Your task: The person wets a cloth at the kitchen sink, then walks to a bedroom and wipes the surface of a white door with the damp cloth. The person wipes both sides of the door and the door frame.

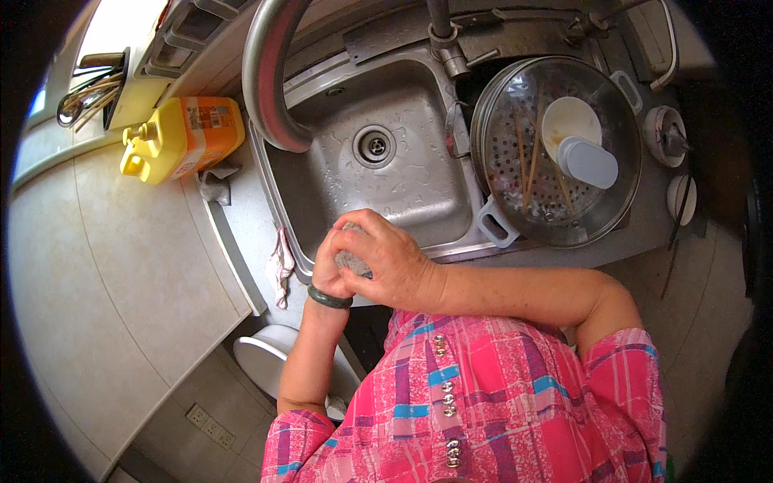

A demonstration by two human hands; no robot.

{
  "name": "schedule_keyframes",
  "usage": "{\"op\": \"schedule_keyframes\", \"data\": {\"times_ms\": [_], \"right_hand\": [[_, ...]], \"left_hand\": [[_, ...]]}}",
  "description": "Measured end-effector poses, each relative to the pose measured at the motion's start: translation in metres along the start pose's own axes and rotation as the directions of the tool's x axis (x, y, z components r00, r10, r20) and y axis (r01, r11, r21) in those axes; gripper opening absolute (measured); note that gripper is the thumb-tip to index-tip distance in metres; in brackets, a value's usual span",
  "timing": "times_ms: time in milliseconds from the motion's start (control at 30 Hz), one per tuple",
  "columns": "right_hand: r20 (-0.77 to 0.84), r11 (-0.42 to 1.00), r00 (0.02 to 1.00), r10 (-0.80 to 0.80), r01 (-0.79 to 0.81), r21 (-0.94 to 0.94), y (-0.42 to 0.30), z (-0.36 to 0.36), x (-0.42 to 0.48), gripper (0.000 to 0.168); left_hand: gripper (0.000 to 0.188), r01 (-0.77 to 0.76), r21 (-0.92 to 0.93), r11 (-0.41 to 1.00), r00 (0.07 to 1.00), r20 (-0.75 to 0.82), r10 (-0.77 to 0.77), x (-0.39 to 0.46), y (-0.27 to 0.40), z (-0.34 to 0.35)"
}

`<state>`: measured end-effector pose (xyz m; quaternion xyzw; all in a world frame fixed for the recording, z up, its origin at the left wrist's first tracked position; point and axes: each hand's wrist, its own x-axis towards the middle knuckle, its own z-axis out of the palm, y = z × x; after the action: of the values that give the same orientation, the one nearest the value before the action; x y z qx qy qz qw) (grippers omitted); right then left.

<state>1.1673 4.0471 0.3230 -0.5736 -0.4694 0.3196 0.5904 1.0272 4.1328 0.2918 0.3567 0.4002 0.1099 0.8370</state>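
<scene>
Over the near left corner of a stainless steel sink (410, 199), both my hands are closed around a crumpled grey cloth (352, 261). My right hand (395, 259) wraps it from above and from the right, fingers curled. Mostly behind it, my left hand (326, 265) presses the cloth from the left side, with a dark green bangle on the wrist. Much of the cloth is hidden by my fingers. Water drops and small puddles lie on the sink floor around the drain (374, 147).
A large steamer pot with a glass lid (567, 223) stands right of the sink, near a metal faucet (450, 54). A curved grey pipe-like spout (256, 72) arches over the sink's left side. Left are a yellow jug (163, 145) and a small pinkish-white cloth (281, 268). Below is a white bin (266, 350).
</scene>
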Motion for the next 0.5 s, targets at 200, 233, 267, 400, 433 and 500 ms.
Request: {"op": "schedule_keyframes", "data": {"times_ms": [200,233,267,400,433,500], "right_hand": [[0.078,0.963,0.965,-0.249,0.256,-0.086,-0.001,-0.003,0.003,0.025],[0.095,0.959,0.961,-0.258,0.267,-0.098,-0.001,-0.002,0.003,0.024],[0.112,0.954,0.957,-0.267,0.278,-0.109,-0.003,0.000,0.001,0.023],[0.158,0.933,0.936,-0.316,0.336,-0.130,0.001,0.003,0.002,0.023],[0.153,0.927,0.932,-0.328,0.349,-0.136,0.002,0.003,0.002,0.024],[0.146,0.915,0.923,-0.355,0.375,-0.146,0.004,0.003,0.003,0.025]], "left_hand": [[0.023,0.151,-0.026,0.988,0.970,0.198,-0.143,0.009,0.005,-0.002],[0.022,0.167,-0.027,0.986,0.969,0.190,-0.159,0.010,0.003,-0.003],[0.021,0.173,-0.009,0.985,0.970,0.174,-0.168,0.011,0.002,-0.003],[0.018,0.176,0.130,0.976,0.974,0.117,-0.192,0.014,0.001,-0.010],[0.017,0.179,0.178,0.968,0.974,0.106,-0.200,0.015,0.002,-0.011],[0.016,0.195,0.279,0.940,0.966,0.110,-0.233,0.019,0.007,-0.013]]}}
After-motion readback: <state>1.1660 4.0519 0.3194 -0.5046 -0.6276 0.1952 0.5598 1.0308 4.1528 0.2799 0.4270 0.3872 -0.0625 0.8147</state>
